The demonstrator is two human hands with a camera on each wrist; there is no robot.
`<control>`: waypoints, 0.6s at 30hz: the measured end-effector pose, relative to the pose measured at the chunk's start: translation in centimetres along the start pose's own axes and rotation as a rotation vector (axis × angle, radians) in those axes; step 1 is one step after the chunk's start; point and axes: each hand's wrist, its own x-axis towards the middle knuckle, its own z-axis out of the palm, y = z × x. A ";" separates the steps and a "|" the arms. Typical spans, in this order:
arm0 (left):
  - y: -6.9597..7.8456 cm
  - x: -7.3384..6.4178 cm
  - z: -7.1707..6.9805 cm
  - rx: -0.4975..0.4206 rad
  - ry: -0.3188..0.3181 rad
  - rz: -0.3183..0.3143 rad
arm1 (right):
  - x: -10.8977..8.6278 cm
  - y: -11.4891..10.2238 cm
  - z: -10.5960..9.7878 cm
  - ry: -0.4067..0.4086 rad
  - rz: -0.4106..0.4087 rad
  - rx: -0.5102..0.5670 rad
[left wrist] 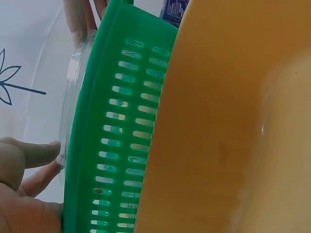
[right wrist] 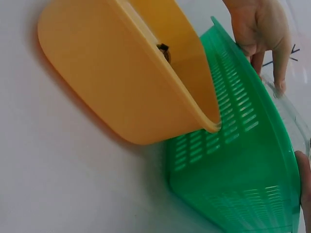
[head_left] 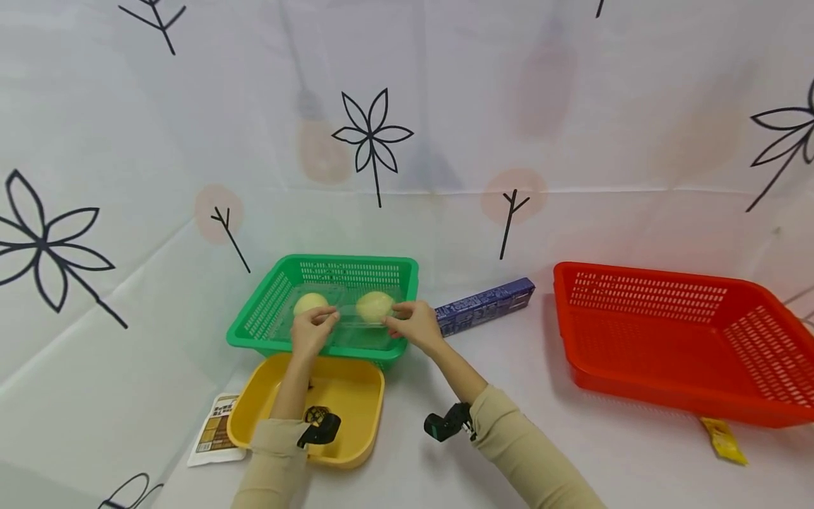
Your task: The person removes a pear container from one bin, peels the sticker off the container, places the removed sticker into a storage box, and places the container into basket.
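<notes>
A clear plastic container (head_left: 350, 316) is at the front of the green basket (head_left: 416, 272), its rim showing above the basket edge in the left wrist view. My left hand (head_left: 313, 331) pinches the clear rim at the left between thumb and finger. At its right end, my right hand (head_left: 415, 322) pinches the same plastic. Two pale yellow round things, one on the left (head_left: 310, 305) and one on the right (head_left: 375, 307), show in the basket area, seen partly through clear plastic. Their kind is unclear.
A yellow basin (head_left: 362, 410) with a small dark item stands before the green basket. A white packet (head_left: 216, 435) lies left of it. Rightward are a long dark blue box (head_left: 486, 306), a red basket (head_left: 636, 392) and a small yellow packet (head_left: 723, 442).
</notes>
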 end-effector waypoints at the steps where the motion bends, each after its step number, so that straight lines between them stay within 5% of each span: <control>1: 0.0 0.0 0.0 -0.003 -0.006 0.005 | -0.1 -0.1 0.0 0.000 0.000 -0.004; 9: 0.1 -0.4 -0.6 0.023 -0.074 0.061 | -0.9 -0.6 0.1 -0.020 -0.036 -0.078; 18: 0.2 -0.5 -0.2 0.166 -0.044 0.099 | -1.6 -0.2 -0.5 -0.054 0.055 0.185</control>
